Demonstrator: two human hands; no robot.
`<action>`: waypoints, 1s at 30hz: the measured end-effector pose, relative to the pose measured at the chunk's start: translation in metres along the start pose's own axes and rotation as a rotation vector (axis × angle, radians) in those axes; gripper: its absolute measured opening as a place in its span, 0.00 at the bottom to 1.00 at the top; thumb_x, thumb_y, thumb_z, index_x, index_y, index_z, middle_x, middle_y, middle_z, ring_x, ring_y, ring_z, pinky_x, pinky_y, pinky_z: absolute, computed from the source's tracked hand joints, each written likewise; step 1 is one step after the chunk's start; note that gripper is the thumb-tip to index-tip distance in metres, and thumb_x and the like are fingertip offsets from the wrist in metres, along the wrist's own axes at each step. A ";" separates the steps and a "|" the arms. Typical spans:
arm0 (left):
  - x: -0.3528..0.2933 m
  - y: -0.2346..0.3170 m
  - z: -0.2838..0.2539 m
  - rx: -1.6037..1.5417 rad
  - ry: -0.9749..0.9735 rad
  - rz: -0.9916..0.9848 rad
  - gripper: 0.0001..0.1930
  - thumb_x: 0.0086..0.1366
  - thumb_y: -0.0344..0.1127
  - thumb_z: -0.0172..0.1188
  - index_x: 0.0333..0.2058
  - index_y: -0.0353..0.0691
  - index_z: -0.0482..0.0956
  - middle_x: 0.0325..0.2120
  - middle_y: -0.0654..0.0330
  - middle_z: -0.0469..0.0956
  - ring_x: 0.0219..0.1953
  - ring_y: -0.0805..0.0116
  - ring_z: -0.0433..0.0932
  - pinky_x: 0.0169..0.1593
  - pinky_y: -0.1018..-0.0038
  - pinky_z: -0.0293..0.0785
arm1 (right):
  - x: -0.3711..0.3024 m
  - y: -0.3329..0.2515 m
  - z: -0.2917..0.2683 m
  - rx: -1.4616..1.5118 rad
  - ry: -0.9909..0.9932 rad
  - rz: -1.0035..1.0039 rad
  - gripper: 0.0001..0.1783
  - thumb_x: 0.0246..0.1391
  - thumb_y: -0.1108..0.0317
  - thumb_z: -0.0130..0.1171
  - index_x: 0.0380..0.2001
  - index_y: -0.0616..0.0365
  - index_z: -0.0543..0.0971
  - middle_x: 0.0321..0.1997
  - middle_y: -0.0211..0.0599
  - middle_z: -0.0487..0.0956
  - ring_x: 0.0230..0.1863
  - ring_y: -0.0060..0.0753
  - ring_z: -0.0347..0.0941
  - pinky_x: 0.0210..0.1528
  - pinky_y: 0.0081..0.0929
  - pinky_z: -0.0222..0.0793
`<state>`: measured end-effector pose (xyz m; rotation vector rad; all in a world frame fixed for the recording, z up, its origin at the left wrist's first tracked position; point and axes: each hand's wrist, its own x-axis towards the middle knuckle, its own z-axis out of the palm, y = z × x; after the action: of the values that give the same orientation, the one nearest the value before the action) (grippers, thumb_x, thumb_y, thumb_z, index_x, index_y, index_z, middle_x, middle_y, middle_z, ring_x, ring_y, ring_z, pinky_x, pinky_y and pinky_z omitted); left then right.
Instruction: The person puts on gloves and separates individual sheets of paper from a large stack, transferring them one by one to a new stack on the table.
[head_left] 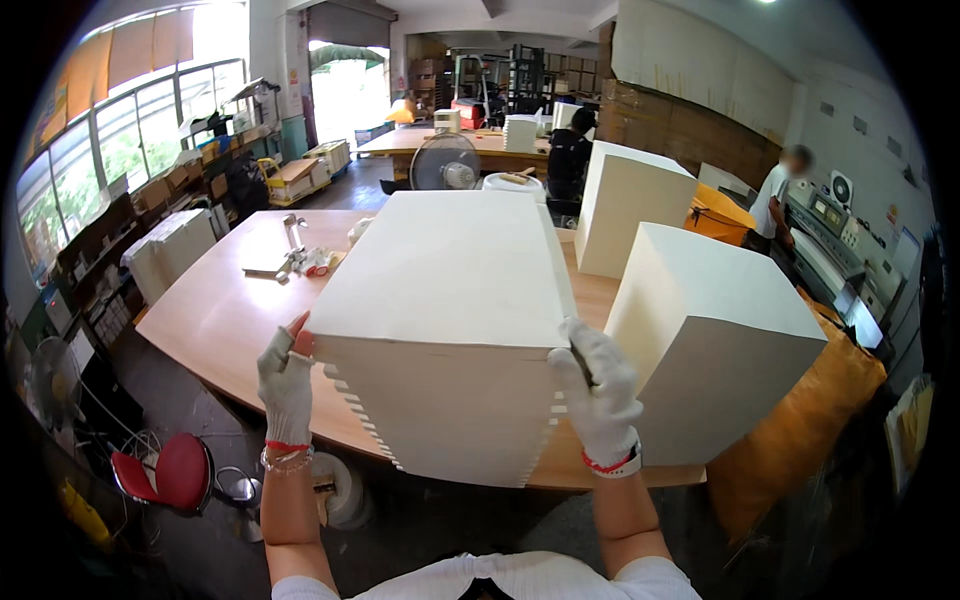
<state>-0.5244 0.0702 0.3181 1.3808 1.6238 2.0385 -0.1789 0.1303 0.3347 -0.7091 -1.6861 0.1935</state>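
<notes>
A tall stack of cream paper sheets [440, 300] stands on the wooden table [215, 310] right in front of me. My left hand [287, 385], in a white knit glove, presses against the stack's near left corner. At the near right corner my gloved right hand [598, 390] grips the edge, fingers curled on the top sheets. The stack's near face shows stepped notches along both sides.
Two more cream paper stacks [715, 340] [625, 205] stand to the right. Small tools [295, 260] lie on the table's left part. A fan [445, 162] stands behind. A red stool [175, 470] sits low left. A person [775, 200] works at a machine [840, 250] far right.
</notes>
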 end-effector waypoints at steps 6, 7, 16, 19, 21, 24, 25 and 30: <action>-0.002 -0.003 0.003 0.026 0.002 0.057 0.21 0.74 0.43 0.53 0.54 0.32 0.77 0.41 0.64 0.80 0.43 0.79 0.73 0.49 0.81 0.68 | -0.001 -0.002 0.003 -0.039 0.033 -0.044 0.17 0.56 0.71 0.66 0.46 0.70 0.78 0.44 0.52 0.81 0.42 0.47 0.81 0.45 0.32 0.77; -0.001 -0.005 0.003 0.022 -0.009 0.063 0.22 0.74 0.44 0.53 0.55 0.31 0.76 0.42 0.62 0.80 0.45 0.78 0.73 0.51 0.80 0.68 | -0.001 -0.003 0.003 -0.015 0.030 -0.013 0.17 0.55 0.71 0.66 0.45 0.70 0.78 0.44 0.52 0.81 0.42 0.47 0.81 0.45 0.32 0.77; 0.031 -0.008 -0.006 -0.589 -0.382 -0.188 0.34 0.73 0.49 0.50 0.66 0.28 0.57 0.59 0.52 0.69 0.58 0.66 0.71 0.60 0.70 0.65 | -0.001 -0.007 0.000 -0.100 0.067 -0.077 0.18 0.56 0.68 0.66 0.46 0.67 0.78 0.47 0.52 0.81 0.46 0.51 0.80 0.47 0.32 0.78; 0.028 -0.002 -0.005 -0.585 -0.414 -0.210 0.34 0.71 0.45 0.52 0.66 0.27 0.57 0.59 0.53 0.70 0.58 0.67 0.70 0.59 0.71 0.65 | -0.004 -0.004 0.000 -0.072 0.012 -0.035 0.18 0.56 0.67 0.65 0.46 0.66 0.78 0.48 0.52 0.81 0.47 0.51 0.80 0.48 0.33 0.78; 0.030 -0.007 -0.010 -0.552 -0.434 -0.213 0.34 0.71 0.45 0.52 0.66 0.28 0.57 0.59 0.53 0.69 0.58 0.67 0.70 0.59 0.72 0.65 | -0.002 -0.004 -0.001 -0.054 0.002 -0.057 0.18 0.55 0.67 0.66 0.46 0.66 0.78 0.48 0.52 0.81 0.47 0.50 0.80 0.48 0.33 0.78; 0.030 -0.005 -0.006 -0.543 -0.427 -0.209 0.32 0.70 0.43 0.50 0.67 0.29 0.57 0.58 0.54 0.70 0.56 0.69 0.71 0.57 0.75 0.65 | -0.003 0.000 0.001 -0.091 0.029 -0.119 0.18 0.55 0.66 0.66 0.46 0.66 0.78 0.47 0.52 0.81 0.46 0.50 0.81 0.47 0.33 0.78; 0.030 -0.004 -0.007 -0.544 -0.436 -0.220 0.32 0.70 0.43 0.50 0.67 0.29 0.57 0.58 0.54 0.70 0.55 0.69 0.71 0.56 0.75 0.65 | -0.004 0.000 0.000 -0.083 0.022 -0.119 0.18 0.55 0.68 0.66 0.46 0.68 0.77 0.48 0.54 0.81 0.46 0.51 0.81 0.47 0.32 0.79; 0.027 -0.005 -0.008 -0.518 -0.391 -0.234 0.31 0.70 0.42 0.49 0.67 0.30 0.58 0.57 0.56 0.71 0.52 0.71 0.72 0.53 0.75 0.68 | -0.007 -0.004 0.003 -0.074 0.036 -0.083 0.20 0.54 0.67 0.67 0.48 0.67 0.77 0.47 0.53 0.81 0.44 0.51 0.81 0.46 0.34 0.78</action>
<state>-0.5470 0.0844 0.3285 1.2268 0.9547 1.7420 -0.1825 0.1244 0.3299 -0.6919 -1.6921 0.0594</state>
